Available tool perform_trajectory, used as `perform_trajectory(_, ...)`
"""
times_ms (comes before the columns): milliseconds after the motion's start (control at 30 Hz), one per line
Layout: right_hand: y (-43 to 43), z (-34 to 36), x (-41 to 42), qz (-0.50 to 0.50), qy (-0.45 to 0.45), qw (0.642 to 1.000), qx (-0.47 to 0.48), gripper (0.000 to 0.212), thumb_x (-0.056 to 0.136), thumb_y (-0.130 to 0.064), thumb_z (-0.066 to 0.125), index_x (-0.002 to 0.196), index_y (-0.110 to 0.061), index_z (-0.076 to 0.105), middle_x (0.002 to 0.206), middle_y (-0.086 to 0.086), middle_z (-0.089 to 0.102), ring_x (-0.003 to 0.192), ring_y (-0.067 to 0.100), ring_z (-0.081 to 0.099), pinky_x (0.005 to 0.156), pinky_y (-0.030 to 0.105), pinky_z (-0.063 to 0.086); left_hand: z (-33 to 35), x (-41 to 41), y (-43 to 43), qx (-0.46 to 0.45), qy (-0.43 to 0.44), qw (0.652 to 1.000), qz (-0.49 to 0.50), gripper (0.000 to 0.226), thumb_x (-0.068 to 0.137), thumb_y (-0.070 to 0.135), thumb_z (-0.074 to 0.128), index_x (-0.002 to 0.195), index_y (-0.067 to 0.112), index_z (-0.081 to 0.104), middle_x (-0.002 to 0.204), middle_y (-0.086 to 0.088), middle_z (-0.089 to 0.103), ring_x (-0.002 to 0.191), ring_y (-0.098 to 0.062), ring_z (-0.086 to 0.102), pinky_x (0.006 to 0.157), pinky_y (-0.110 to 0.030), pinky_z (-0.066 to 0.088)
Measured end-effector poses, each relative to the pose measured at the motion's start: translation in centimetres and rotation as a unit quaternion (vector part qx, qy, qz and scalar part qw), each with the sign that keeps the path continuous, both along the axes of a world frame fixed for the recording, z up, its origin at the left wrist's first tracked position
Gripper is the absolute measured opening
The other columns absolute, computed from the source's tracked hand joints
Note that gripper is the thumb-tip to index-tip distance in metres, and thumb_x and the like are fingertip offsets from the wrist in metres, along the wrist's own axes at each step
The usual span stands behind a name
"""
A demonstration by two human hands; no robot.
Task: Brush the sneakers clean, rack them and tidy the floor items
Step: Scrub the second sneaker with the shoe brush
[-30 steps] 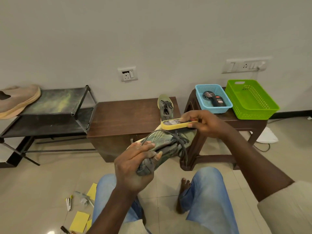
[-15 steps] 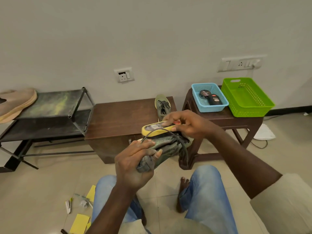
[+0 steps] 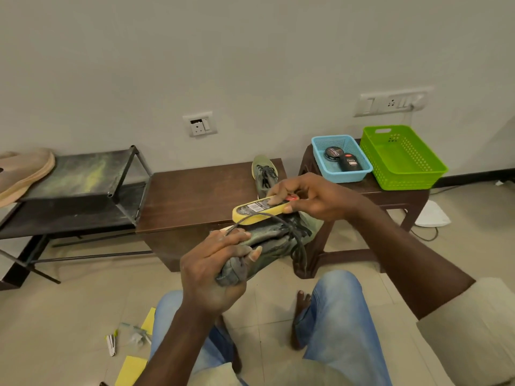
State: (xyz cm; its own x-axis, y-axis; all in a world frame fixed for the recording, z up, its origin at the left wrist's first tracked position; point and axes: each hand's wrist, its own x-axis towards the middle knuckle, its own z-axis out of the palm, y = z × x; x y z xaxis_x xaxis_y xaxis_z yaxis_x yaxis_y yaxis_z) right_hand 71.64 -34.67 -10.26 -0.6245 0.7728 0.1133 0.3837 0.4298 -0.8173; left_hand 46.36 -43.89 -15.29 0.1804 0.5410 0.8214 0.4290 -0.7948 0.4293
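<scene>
My left hand (image 3: pixel 216 270) grips a worn grey-green sneaker (image 3: pixel 271 240) by one end, above my knees. Its dark laces loop up over the shoe and hang down on the right. My right hand (image 3: pixel 309 197) holds a yellow shoe brush (image 3: pixel 256 210) flat against the sneaker's upper side, fingers on its back. The second green sneaker (image 3: pixel 264 174) stands on the brown wooden bench (image 3: pixel 195 199) behind. A black metal shoe rack (image 3: pixel 83 190) stands at the left by the wall.
A blue basket (image 3: pixel 323 160) with polish tins and a green basket (image 3: pixel 401 157) sit on a brown stool (image 3: pixel 390 193). Yellow paper pieces (image 3: pixel 131 370), a small clip (image 3: pixel 111 344) and scraps lie on the tiled floor at lower left. A tan cloth item (image 3: pixel 25 171) rests on the rack's left end.
My right hand has drawn the brush leftward along the sneaker toward my left hand. The sneaker stays held in place.
</scene>
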Motion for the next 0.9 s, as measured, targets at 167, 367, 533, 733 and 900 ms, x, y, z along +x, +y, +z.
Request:
perform_trajectory(167,0.8,-0.2,4.2,-0.072,0.026,0.997,-0.032,0.028,0.087,-0.002,0.062,0.098,-0.026,0.07,0.112,0.007,0.068,0.11,0.023,0.061,0.095,0.043,0.047,0.5,-1.0,0.1,0.006,-0.011,1.0,-0.011,0.005,0.079,0.014,0.079,0.082,0.011,0.076,0.098,-0.005,0.075,0.094,-0.014,0.074,0.084,-0.037,0.059)
perform_trajectory(367,-0.2,-0.5,2.9,-0.012,0.009,0.999,-0.038,0.024,0.085,-0.011,0.061,0.107,-0.017,0.07,0.116,0.009,0.067,0.113,0.022,0.061,0.094,0.031,0.048,-0.1,-0.8,0.3,-0.002,-0.001,1.0,-0.004,0.011,0.079,0.014,0.08,0.077,0.003,0.076,0.097,-0.006,0.076,0.092,-0.016,0.075,0.081,-0.041,0.06)
perform_trajectory(533,0.1,-0.6,3.1,0.0,-0.004,0.999,-0.036,0.022,0.087,-0.008,0.061,0.106,-0.009,0.07,0.114,0.009,0.067,0.11,0.02,0.062,0.092,0.028,0.048,-0.3,-1.0,0.0,0.004,0.004,1.0,-0.02,0.008,0.078,0.013,0.081,0.079,0.006,0.077,0.095,-0.007,0.076,0.089,-0.018,0.075,0.075,-0.04,0.061)
perform_trajectory(733,1.0,-1.4,5.4,-0.1,-0.079,0.992,-0.006,0.017,0.088,-0.011,0.061,0.102,-0.014,0.071,0.105,0.002,0.07,0.101,0.023,0.063,0.091,0.052,0.048,-0.7,-1.1,-0.1,0.001,0.006,1.0,-0.007,0.009,0.077,0.012,0.081,0.078,0.005,0.077,0.097,-0.006,0.077,0.093,-0.015,0.074,0.074,-0.041,0.061)
perform_trajectory(900,-0.8,-0.3,2.2,0.013,-0.006,0.998,-0.062,0.021,0.087,-0.007,0.059,0.103,-0.016,0.07,0.115,0.006,0.068,0.116,0.023,0.06,0.097,0.032,0.047,-0.7,-0.6,0.0,-0.005,0.006,1.0,-0.005,0.013,0.078,0.013,0.081,0.076,0.001,0.077,0.095,-0.006,0.076,0.09,-0.015,0.074,0.072,-0.039,0.061)
